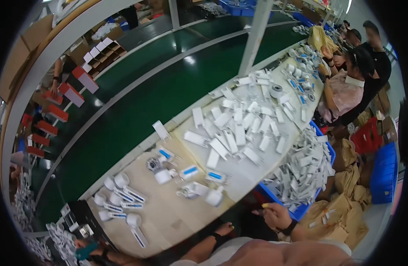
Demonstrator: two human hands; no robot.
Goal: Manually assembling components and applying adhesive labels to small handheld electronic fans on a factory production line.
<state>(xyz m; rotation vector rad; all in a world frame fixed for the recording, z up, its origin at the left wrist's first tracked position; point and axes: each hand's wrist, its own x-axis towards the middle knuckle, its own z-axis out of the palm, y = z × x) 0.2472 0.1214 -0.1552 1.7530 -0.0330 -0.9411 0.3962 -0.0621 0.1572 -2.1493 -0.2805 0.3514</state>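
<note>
My left hand (223, 229) is just off the near edge of the table, low in the view. One finger with a yellow tip stretches out, the others hardly show, and nothing appears to be held. To its right, my right hand (277, 216) is beside a blue crate (331, 155) filled with white plastic parts (301, 166). Its fingers are loosely bent and apart, one with a yellow tip, and I see nothing in them. Closest on the tabletop are a white round-headed part (214, 196) and a white housing with a blue strip (216, 177).
Many white housings (239, 133) cover the table's middle. White handled parts (134, 226) lie at its left end. Beyond runs a green conveyor (137, 111) with red-and-white boxes (71, 94). Co-workers (345, 91) stand at far right; a green-gloved hand (86, 251) shows lower left. Brown bags (332, 217) lie right.
</note>
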